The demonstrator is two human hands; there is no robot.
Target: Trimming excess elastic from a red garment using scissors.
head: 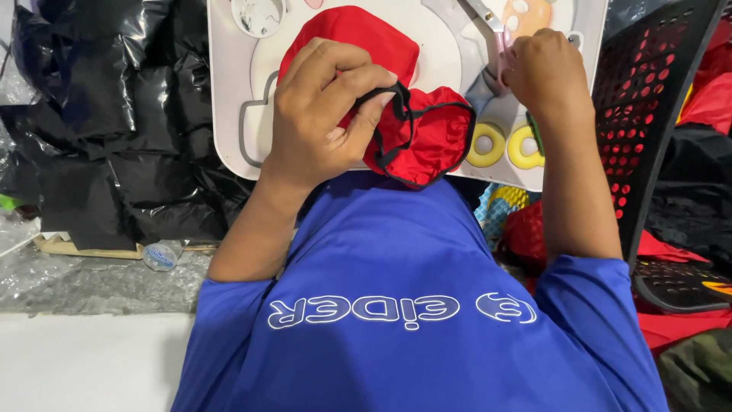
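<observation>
My left hand (324,114) is closed around a small red fabric piece (423,137) with black trim, pinching its black edge over a white tray table (229,91). More red fabric (358,34) lies on the tray behind that hand. My right hand (545,72) is closed on a pair of scissors (492,38) with pinkish handles; the metal blades point up and away from me. Both forearms reach out from a blue shirt (396,305).
A pile of black plastic bags (114,122) fills the left side. A black perforated basket (648,99) stands at the right with red cloth (713,99) behind it. A clear bottle cap end (160,255) lies by bubble wrap (76,286).
</observation>
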